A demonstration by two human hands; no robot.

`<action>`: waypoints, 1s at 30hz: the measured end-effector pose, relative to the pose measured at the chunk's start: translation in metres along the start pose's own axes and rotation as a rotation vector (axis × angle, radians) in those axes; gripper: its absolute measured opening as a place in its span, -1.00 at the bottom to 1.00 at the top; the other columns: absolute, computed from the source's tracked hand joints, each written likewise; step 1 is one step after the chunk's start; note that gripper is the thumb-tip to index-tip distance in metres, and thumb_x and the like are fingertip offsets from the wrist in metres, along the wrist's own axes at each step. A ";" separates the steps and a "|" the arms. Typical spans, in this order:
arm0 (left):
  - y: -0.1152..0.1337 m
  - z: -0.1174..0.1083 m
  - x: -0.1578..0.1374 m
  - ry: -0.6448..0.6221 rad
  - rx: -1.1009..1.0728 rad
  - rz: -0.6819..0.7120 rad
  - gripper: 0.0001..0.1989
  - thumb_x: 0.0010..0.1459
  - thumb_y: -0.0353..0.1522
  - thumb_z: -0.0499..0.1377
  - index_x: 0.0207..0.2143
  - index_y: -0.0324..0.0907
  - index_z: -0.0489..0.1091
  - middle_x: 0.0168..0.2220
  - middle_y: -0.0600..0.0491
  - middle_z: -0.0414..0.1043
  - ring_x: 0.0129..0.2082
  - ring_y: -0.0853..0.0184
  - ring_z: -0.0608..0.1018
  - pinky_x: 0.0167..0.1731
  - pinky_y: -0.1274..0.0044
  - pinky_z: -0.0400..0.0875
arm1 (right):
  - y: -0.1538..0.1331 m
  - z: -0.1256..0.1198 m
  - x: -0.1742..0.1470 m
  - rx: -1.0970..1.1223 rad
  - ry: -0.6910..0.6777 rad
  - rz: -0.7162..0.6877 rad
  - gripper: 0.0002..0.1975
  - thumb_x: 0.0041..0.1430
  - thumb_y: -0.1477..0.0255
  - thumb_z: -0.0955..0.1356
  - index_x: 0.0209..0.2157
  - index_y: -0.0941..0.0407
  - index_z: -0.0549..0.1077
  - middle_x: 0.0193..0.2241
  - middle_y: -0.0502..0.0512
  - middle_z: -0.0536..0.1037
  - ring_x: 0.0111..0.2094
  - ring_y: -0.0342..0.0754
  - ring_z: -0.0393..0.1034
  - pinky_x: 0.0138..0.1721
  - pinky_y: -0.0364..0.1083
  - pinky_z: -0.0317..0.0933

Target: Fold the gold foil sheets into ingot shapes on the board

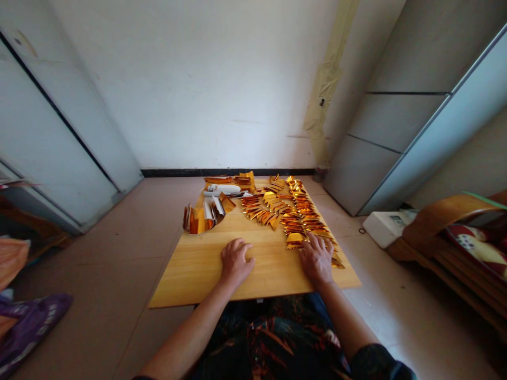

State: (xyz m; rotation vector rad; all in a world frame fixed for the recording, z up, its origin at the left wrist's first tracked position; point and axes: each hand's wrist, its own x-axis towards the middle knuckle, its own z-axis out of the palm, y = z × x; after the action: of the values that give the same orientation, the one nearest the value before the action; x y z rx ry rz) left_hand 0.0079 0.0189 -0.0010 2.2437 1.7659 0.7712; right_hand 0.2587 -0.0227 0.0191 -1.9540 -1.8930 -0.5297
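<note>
My left hand (235, 261) rests on the bare front part of the wooden board (198, 264), thumb apart from slightly bent fingers, with nothing in it. On the right, my right hand (318, 259) lies with fingers spread, its tips touching the near end of rows of folded gold foil paper pieces (304, 208). More folded gold pieces (261, 211) curve in an arc around the board's middle. At the left edge stands a curved stack of gold and white paper sheets (206, 215). Behind it lie a white bundle (222, 189) and further gold foil sheets (247, 181).
A white wall (222, 95) rises beyond the board. On the right are a grey refrigerator (380, 142), a white box (386, 228) and a wooden seat (443, 227). A purple bag (39, 322) lies on the floor at left.
</note>
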 end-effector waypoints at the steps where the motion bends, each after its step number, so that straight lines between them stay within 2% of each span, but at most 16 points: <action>1: -0.001 -0.001 0.000 0.002 -0.007 0.002 -0.68 -0.07 -0.38 0.19 -0.18 -0.07 0.45 -0.02 0.00 0.35 0.03 0.17 0.34 0.05 0.31 0.18 | -0.002 -0.001 -0.001 0.017 0.015 -0.017 -0.82 0.12 0.52 0.26 -0.30 0.07 0.49 0.05 0.13 0.39 0.04 0.08 0.17 0.12 0.15 -0.17; 6: -0.015 -0.010 -0.002 0.030 -0.026 0.011 -0.69 -0.06 -0.41 0.18 -0.19 -0.08 0.44 -0.03 -0.01 0.36 0.03 0.17 0.35 0.02 0.32 0.22 | -0.026 -0.004 -0.001 0.181 0.093 -0.217 -0.83 0.13 0.55 0.27 -0.35 0.07 0.48 0.03 0.13 0.40 0.04 0.06 0.18 0.11 0.12 -0.09; 9: -0.030 -0.022 0.001 0.090 -0.032 0.013 -0.73 -0.03 -0.44 0.15 -0.21 -0.10 0.45 -0.08 0.00 0.40 -0.01 0.21 0.38 -0.01 0.36 0.25 | -0.052 -0.002 0.006 0.299 0.096 -0.341 -0.83 0.14 0.55 0.26 -0.36 0.09 0.47 0.03 0.17 0.39 0.01 0.05 0.20 0.01 0.04 0.06; 12: -0.046 -0.038 0.006 0.156 -0.015 0.006 -0.77 0.02 -0.46 0.11 -0.25 -0.10 0.45 -0.16 0.03 0.46 -0.08 0.25 0.42 -0.07 0.40 0.28 | -0.081 0.004 0.016 0.408 0.074 -0.445 -0.82 0.13 0.59 0.24 -0.35 0.11 0.45 0.04 0.20 0.37 -0.03 0.03 0.22 -0.06 0.00 0.12; 15: -0.059 -0.058 0.014 0.195 0.108 -0.037 -0.80 0.07 -0.42 0.09 -0.26 -0.10 0.45 -0.19 0.02 0.48 -0.12 0.23 0.43 -0.10 0.38 0.26 | -0.108 0.013 0.027 0.471 0.046 -0.533 -0.83 0.09 0.62 0.25 -0.36 0.13 0.44 0.04 0.22 0.36 -0.04 0.04 0.22 -0.08 0.00 0.14; 19: -0.069 -0.077 0.029 0.145 0.345 -0.057 -0.83 0.10 -0.36 0.09 -0.30 -0.12 0.46 -0.22 -0.05 0.48 -0.10 0.15 0.41 -0.04 0.28 0.16 | -0.131 0.025 0.039 0.502 -0.017 -0.570 -0.85 0.05 0.63 0.28 -0.38 0.13 0.43 0.03 0.23 0.37 -0.07 0.05 0.24 -0.11 0.01 0.16; 22: -0.074 -0.076 0.045 0.115 0.442 -0.062 -0.81 0.08 -0.31 0.12 -0.26 -0.16 0.45 -0.20 -0.11 0.47 -0.06 0.10 0.39 0.04 0.23 0.06 | -0.140 0.033 0.041 0.522 -0.059 -0.587 -0.87 0.07 0.62 0.28 -0.38 0.13 0.42 0.03 0.23 0.37 -0.08 0.05 0.24 -0.11 0.02 0.15; 26: -0.084 -0.061 0.063 0.114 0.490 -0.115 -0.72 0.07 -0.23 0.13 -0.24 -0.22 0.44 -0.18 -0.18 0.45 -0.03 0.05 0.37 0.09 0.20 -0.02 | -0.145 0.043 0.036 0.527 -0.106 -0.600 -0.92 0.10 0.55 0.30 -0.38 0.12 0.42 0.03 0.20 0.38 -0.10 0.04 0.25 -0.12 0.01 0.15; 30: -0.093 -0.046 0.067 0.114 0.451 -0.104 -0.75 0.10 -0.28 0.06 -0.29 -0.21 0.46 -0.23 -0.17 0.49 -0.08 0.08 0.41 0.14 0.15 -0.13 | -0.145 0.050 0.031 0.530 -0.149 -0.595 -0.93 0.13 0.52 0.30 -0.37 0.11 0.42 0.01 0.17 0.40 -0.13 0.01 0.26 -0.12 0.00 0.14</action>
State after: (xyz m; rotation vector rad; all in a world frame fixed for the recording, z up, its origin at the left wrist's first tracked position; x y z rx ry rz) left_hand -0.0842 0.1003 0.0156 2.3819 2.2828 0.5290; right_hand 0.1152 0.0337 -0.0083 -1.1167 -2.4006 -0.0065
